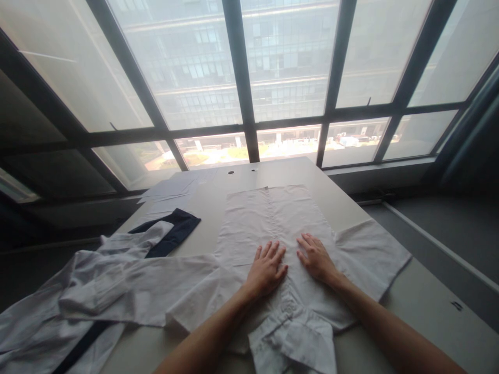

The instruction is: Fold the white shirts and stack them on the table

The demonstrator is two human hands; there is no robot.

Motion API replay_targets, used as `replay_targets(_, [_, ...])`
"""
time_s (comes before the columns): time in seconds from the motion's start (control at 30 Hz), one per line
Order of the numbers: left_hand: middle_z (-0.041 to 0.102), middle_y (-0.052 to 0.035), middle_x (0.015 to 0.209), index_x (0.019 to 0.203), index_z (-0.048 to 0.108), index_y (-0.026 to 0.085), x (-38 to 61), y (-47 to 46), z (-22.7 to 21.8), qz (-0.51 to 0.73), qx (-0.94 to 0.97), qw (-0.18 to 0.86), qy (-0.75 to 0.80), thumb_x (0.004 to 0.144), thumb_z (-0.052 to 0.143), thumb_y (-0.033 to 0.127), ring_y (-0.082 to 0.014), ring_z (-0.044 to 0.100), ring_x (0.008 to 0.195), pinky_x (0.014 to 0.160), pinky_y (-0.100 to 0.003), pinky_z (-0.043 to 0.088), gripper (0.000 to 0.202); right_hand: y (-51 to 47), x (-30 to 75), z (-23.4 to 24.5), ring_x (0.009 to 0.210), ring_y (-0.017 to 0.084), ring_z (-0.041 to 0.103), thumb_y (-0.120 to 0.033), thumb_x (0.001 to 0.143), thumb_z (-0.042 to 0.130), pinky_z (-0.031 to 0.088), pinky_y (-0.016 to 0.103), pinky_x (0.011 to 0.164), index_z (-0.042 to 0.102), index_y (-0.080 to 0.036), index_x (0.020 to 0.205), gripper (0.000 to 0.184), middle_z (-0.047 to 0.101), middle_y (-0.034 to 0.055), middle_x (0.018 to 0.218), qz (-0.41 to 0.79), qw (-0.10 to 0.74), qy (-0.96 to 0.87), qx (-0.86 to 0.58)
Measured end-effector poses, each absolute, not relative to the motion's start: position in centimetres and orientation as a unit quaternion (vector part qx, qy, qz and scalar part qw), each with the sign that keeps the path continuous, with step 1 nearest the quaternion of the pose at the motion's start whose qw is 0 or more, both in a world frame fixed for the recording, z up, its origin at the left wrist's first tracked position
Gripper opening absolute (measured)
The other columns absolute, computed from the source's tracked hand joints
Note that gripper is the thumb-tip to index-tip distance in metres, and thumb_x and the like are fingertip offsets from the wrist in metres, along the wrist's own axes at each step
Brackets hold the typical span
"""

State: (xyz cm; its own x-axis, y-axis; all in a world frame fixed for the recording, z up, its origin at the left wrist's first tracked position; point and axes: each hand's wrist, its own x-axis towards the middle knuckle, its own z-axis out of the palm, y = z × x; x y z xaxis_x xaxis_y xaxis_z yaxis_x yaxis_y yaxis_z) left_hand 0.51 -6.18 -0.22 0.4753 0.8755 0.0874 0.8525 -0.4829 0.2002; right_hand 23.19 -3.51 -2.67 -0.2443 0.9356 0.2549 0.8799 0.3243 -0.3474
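A white garment with sleeves, which looks like a shirt [249, 218], lies spread on the table, its hem toward the window and its gathered, folded collar end close to me. Down its middle runs a wrinkled seam or front strip. My left hand [267, 266] rests flat on the cloth just left of that strip, fingers stretched out. On the right side, my right hand [315, 255] also presses flat on the fabric with fingers extended. Neither hand grips anything. One sleeve reaches out to the left, the other to the right.
More crumpled white cloth [35, 311] is heaped at the left, with a dark navy piece [179, 228] beside it. Sheets of paper [171, 187] lie at the far left of the white table [312, 171]. A small black object [456, 306] is near the right edge. Large windows stand behind.
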Motion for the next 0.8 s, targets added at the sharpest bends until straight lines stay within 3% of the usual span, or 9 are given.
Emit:
replay_targets(0.53, [0.031,-0.0054,0.165,0.153,0.042,0.029,0.5,-6.2,0.0,0.085,0.858,0.064,0.503,0.101,0.044,0.049,-0.0294,0.022,0.154,0.123,-0.057,0.017,0.056,-3.5,23.2,-2.8,0.145,0.032,0.039,-0.028,0.094,0.054,0.028,0.051,0.12,0.059,-0.014,0.139,0.047,0.049,0.0183,0.152,0.088,0.238,-0.779,-0.574])
replay_targets(0.8, [0.029,-0.0047,0.166,0.154,0.041,0.028,0.5,-6.0,-0.3,0.083,0.857,0.065,0.505,0.102,0.042,0.049,-0.0285,0.021,0.154,0.124,-0.056,0.017,0.056,-2.2,25.6,-0.6,0.135,0.028,0.053,-0.032,0.093,0.052,0.039,0.048,0.116,0.064,-0.014,0.131,0.043,0.059,0.0174,0.143,0.185,0.411,-0.72,-0.527])
